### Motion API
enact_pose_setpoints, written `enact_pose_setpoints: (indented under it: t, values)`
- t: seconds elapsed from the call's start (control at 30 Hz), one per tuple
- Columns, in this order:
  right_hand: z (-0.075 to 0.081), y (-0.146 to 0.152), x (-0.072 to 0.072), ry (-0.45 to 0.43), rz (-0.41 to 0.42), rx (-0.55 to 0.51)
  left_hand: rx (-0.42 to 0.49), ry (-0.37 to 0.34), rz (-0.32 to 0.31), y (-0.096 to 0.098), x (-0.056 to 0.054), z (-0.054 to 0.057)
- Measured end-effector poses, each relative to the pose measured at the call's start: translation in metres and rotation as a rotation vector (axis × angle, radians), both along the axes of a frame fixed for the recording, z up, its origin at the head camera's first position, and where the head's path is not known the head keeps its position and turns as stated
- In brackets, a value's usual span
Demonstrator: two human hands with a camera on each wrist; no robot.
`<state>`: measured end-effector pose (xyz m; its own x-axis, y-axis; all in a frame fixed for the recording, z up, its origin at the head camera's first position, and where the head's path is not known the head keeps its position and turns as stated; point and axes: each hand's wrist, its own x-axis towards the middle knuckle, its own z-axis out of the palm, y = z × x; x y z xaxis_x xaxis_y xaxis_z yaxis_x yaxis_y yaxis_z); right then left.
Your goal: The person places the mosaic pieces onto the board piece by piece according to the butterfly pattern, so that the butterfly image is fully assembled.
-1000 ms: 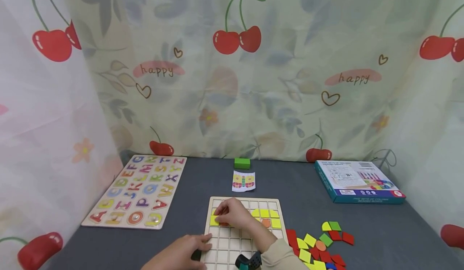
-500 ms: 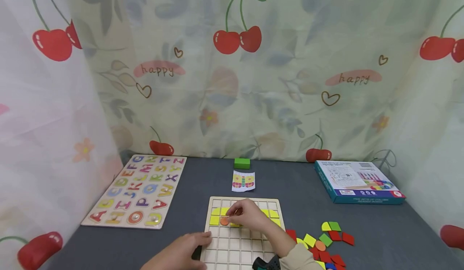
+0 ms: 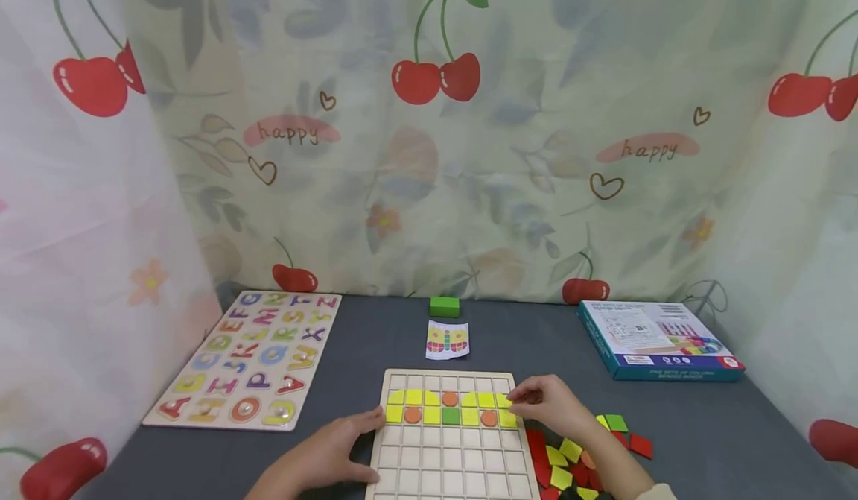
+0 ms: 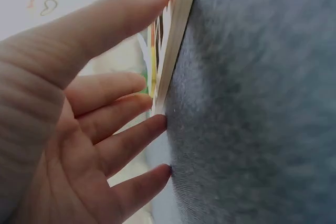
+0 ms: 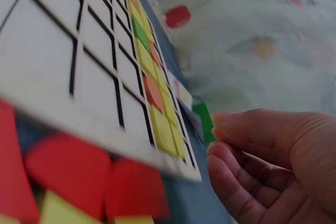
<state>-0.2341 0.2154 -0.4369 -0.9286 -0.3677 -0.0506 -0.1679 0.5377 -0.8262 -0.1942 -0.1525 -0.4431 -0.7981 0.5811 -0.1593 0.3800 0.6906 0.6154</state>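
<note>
Dark table point(image 3: 355, 351) and cherry-print curtain point(image 3: 456, 209): the right hand point(image 3: 553, 404) is leaving the grid board's point(image 3: 432, 457) middle uncovered

The curtain is hanging across the far side and both flanks. On the left, an alphabet board point(image 3: 225, 419) is carrying coloured letters. In the near middle, the grid board is lying flat, its near end running out of view. Half a second ago the right hand was covering its middle columns; now two full rows are showing: yellow tiles point(image 3: 432, 416), three orange discs point(image 3: 412, 415) and one green square point(image 3: 450, 416). For the work in hand those rows seem finished, while the far row and the nearer rows are showing plain wood. On the far right, a flat box point(image 3: 660, 336) is keeping its inside hidden.

The left hand point(image 3: 328, 448) is resting along the grid board's left edge, fingers and thumb spread, pinching nothing. The right hand is curling loosely near the right-end yellow tile point(image 3: 501, 401); no piece is showing between its tips, and whether they are touching the tile I cannot tell.

Beyond the grid board, a printed card point(image 3: 447, 340) is lying before a small green block point(image 3: 445, 307). Loose tiles point(image 3: 539, 451) are lying beside the right edge, partly behind the right forearm point(image 3: 613, 455).
</note>
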Motion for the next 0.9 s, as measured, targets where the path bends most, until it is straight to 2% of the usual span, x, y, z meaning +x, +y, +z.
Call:
enact_pose_setpoints:
  t: [0.1,0.2,0.23,0.4,0.47,0.53,0.7,0.8,0.9]
  values:
    - [0.0,0.022,0.003,-0.004,-0.049,0.003,0.001,-0.016,-0.02,-0.001,-0.006,-0.002]
    - [0.001,0.043,0.006,-0.026,-0.127,0.005,0.001,-0.065,-0.051,-0.003,-0.016,-0.011]
    - [0.001,0.049,0.007,-0.039,-0.159,0.008,0.003,-0.076,-0.058,-0.004,-0.02,-0.016]
    - [0.003,0.076,0.011,-0.099,-0.272,0.02,0.047,-0.107,-0.058,-0.013,-0.041,-0.056]
    - [0.002,0.086,0.01,-0.116,-0.295,0.029,0.052,-0.116,-0.052,-0.014,-0.043,-0.061]
    - [-0.002,0.096,0.01,-0.139,-0.3,0.039,0.061,-0.137,-0.038,-0.012,-0.036,-0.051]
    - [-0.012,0.116,0.01,-0.168,-0.271,0.088,0.045,-0.15,-0.007,-0.002,-0.014,-0.013]
    - [-0.015,0.122,0.01,-0.15,-0.24,0.12,0.028,-0.138,-0.001,0.0,-0.008,-0.005]
    - [-0.015,0.123,0.011,-0.13,-0.193,0.134,0.029,-0.139,0.0,0.001,-0.007,-0.003]
